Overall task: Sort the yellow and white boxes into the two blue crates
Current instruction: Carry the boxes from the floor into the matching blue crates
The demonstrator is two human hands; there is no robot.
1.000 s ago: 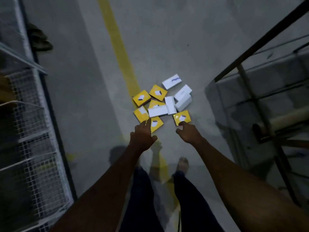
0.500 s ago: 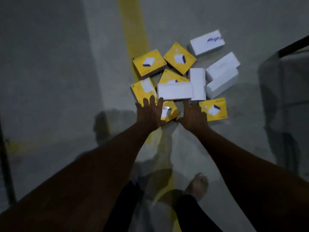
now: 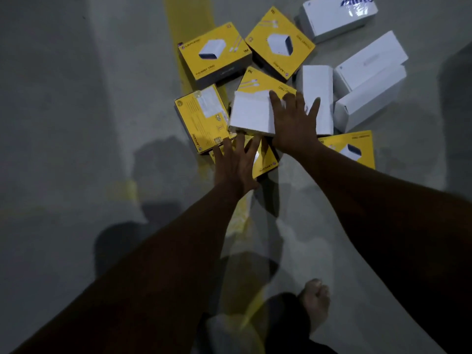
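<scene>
Hands now reach the floor pile: your left hand (image 3: 236,163) spreads on a yellow box (image 3: 264,159), right hand (image 3: 293,123) spreads over the white box (image 3: 251,114), so sorting begins, crates unseen.

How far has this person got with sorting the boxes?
Nothing looks sorted: yellow cardboard boxes and white cardboard boxes lie mixed on the grey floor, and no blue crate is in view. In hand: the right hand lies spread on a white box, the left hand on a yellow one. All the sorting remains.
</scene>
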